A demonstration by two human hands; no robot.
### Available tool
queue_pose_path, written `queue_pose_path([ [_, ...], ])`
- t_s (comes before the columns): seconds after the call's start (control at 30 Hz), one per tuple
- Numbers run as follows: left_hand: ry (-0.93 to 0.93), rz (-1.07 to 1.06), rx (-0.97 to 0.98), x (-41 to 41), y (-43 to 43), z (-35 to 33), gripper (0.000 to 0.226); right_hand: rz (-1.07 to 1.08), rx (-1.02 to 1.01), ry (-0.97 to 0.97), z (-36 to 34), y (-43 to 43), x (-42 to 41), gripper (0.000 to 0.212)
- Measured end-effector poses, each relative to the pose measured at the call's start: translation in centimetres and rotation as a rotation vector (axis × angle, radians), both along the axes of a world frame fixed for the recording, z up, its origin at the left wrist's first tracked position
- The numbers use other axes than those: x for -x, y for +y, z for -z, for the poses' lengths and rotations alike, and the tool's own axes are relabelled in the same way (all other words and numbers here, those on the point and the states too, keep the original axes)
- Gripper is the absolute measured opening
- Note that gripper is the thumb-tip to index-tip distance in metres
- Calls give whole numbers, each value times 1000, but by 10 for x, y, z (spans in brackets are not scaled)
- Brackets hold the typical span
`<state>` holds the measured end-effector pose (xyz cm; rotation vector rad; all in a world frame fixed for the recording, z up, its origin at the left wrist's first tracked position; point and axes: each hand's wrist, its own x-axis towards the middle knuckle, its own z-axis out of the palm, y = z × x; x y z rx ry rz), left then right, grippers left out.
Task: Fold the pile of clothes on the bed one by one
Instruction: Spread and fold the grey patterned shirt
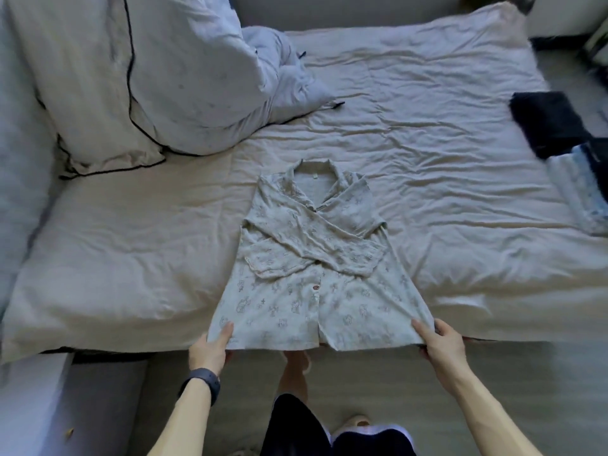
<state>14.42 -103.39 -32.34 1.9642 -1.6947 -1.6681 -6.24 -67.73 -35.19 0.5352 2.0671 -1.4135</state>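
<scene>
A pale patterned button-up shirt (pixel 316 274) lies flat on the bed (pixel 131 258), collar away from me, with both sleeves folded across its front. My left hand (pixel 210 347) pinches the shirt's bottom left corner at the bed's near edge. My right hand (pixel 441 343) grips the bottom right corner, thumb on top. A dark watch sits on my left wrist. More clothes lie at the bed's right edge: a dark folded garment (pixel 549 123) and a light blue patterned one (pixel 579 189).
A bunched white duvet (pixel 204 77) and a pillow with dark piping (pixel 82 93) fill the bed's far left. The rumpled cream sheet stretches across the middle. My legs and feet stand on the grey floor (pixel 493 390) by the bed's near edge.
</scene>
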Motion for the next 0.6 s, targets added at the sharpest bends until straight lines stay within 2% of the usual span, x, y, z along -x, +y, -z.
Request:
queue_pose_path([
  [0.13,57,-30,26,-9,15,-44,48,30,-19,141,-50,-2,2,11],
  [0.27,53,-74,8,-26,29,-70,66,47,-9,158,-72,-1,-3,9],
  [0.43,40,-105,-35,-51,54,-78,62,74,-108,161,-82,10,-36,17],
  [0.6,72,-172,-70,-61,63,-77,57,69,-141,7,-57,27,-58,22],
])
